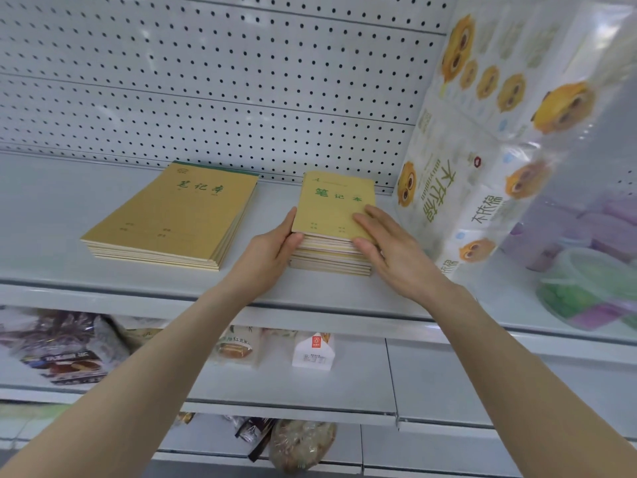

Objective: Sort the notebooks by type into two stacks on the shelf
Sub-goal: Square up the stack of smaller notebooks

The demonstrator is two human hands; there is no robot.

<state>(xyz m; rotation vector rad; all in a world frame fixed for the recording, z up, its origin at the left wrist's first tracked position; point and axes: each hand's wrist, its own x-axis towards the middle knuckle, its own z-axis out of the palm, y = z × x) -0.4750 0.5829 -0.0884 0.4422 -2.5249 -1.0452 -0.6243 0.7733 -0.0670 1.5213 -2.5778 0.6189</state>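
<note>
Two stacks of tan notebooks with green lettering lay on the grey shelf (51, 219), well apart from each other. The large stack (179, 215) of bigger notebooks sat to the left, turned at a slight angle, with its far edge near the pegboard (241, 81). The small stack (331, 208) of smaller notebooks sat to the right of centre, its edges not fully squared; several lower books stuck out at the near side.

Both hands were on the small stack. The left hand (272, 250) held its near left corner: the thumb lay along the left edge of the top notebook and the fingers curled against the near side, a closed grip on the stack. The right hand (389, 250) lay flat on the near right part of the top cover, fingers straight and spread, thumb at the near edge; its grip was open, pressing only.

A tissue pack (482, 167) printed with yellow cartoon figures stood just right of the small stack, leaning against the back. Further right, clear tubs (586, 281) with green and purple contents showed, blurred. On the lower shelf (362, 384), snack packets (65, 353) lay at the left and a white carton (313, 351) stood near the middle.
</note>
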